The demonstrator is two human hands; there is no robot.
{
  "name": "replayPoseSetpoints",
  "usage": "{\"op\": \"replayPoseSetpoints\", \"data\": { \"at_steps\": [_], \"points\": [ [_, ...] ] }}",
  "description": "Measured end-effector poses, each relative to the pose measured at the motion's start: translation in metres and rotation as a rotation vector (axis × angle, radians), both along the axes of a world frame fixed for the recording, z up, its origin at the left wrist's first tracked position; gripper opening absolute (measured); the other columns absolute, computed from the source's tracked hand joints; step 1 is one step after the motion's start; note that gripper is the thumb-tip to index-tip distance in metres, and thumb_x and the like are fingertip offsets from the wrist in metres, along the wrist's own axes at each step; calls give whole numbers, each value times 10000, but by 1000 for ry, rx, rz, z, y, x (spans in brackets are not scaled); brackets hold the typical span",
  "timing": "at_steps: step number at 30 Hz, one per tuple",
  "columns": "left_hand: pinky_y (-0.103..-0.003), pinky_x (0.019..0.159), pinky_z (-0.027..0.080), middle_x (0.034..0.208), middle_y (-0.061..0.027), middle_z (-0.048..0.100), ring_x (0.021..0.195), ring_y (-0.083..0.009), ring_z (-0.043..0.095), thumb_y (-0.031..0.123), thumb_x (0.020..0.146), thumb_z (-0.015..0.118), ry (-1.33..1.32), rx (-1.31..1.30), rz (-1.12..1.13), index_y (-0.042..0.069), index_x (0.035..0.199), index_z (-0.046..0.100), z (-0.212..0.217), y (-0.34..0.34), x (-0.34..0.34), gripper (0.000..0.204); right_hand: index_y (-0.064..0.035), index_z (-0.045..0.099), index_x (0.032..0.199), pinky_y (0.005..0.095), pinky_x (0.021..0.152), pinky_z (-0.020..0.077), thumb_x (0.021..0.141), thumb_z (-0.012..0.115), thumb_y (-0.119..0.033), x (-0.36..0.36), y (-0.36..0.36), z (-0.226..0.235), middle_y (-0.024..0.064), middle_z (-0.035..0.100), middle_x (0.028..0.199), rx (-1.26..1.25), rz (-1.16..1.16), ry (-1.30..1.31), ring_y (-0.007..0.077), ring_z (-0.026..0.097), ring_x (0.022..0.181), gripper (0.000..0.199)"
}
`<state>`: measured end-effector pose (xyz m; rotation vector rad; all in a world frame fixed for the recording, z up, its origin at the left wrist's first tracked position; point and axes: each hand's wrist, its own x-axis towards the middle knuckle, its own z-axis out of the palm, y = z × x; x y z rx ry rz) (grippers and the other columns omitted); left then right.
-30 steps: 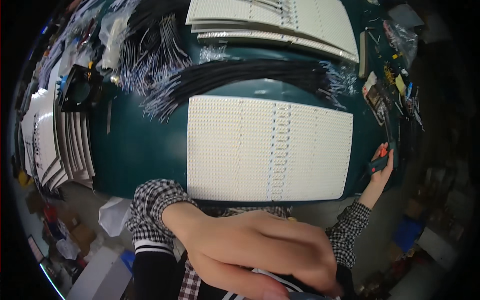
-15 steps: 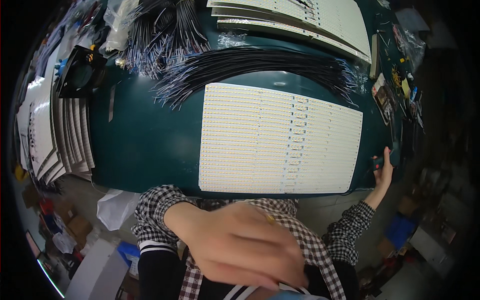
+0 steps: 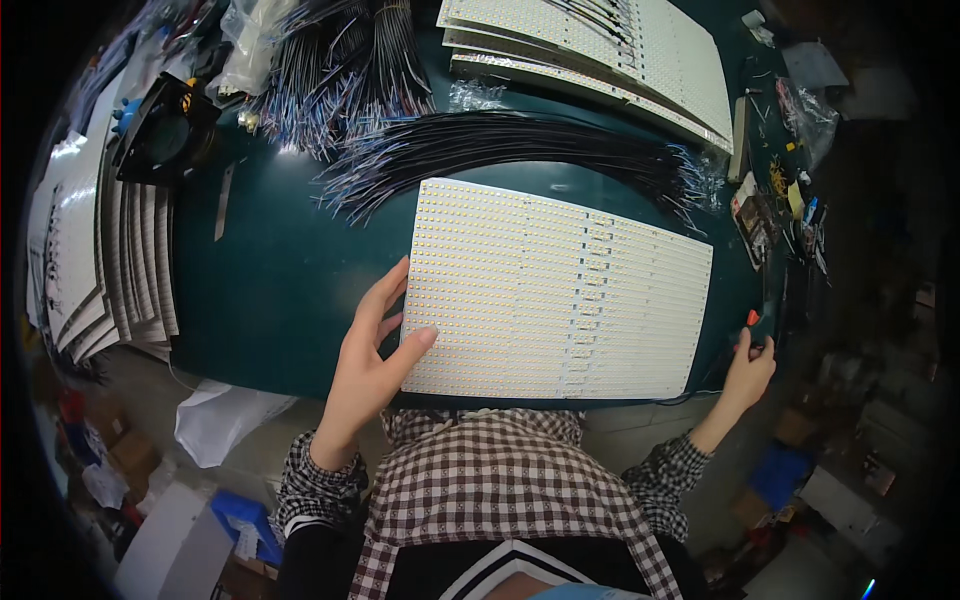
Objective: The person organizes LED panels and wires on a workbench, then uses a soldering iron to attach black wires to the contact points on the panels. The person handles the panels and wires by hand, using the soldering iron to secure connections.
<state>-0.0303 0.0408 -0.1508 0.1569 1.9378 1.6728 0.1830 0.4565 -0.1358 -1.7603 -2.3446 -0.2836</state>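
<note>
L hand [image 3: 366,366]: spread, 1 thumb atop wht brd [image 3: 500,290] (L edge) | R hand [image 3: 748,376]: bent

White panel [image 3: 540,300], yellowish dots [image 3: 470,270]; dark green table [image 3: 280,280]; black wires [image 3: 520,135], blue-white tips [image 3: 362,180]; brown-and-white checked apron [image 3: 500,475].

Some parts are not possible to see fully.
Some fingertips of the left hand [image 3: 365,372] go out of sight at the left edge of the white panel [image 3: 500,290], whose small components are too tiny to identify. At right, whether the right hand [image 3: 748,380] touches the red piece [image 3: 752,318] is unclear. The far panel stack [image 3: 665,65] is cut by the upper edge.
</note>
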Motion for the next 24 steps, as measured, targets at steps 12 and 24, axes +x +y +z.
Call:
{"op": "replayPoseSetpoints", "data": {
  "at_steps": [12, 24],
  "points": [
    [-406, 992, 417, 1403, -163, 420, 1295, -259, 407, 139, 842, 664, 25, -28, -32, 40, 1415, 371, 6, 11, -7, 650, 23, 601, 1126, 366, 803, 474, 895, 583, -335, -38, -53, -23, 181, 598, 993, -398, 221, 260, 281, 606, 872, 427],
    [-416, 1023, 382, 1394, -200, 416, 1299, -310, 393, 156, 825, 682, 387, -336, -164, 73, 1360, 451, 13, 12, -9, 589, 28, 564, 1154, 410, 903, 430, 832, 648, -209, -56, -28, 25, 212, 549, 1125, -454, 664, 33, 350, 541, 1051, 409]
  ]
}}
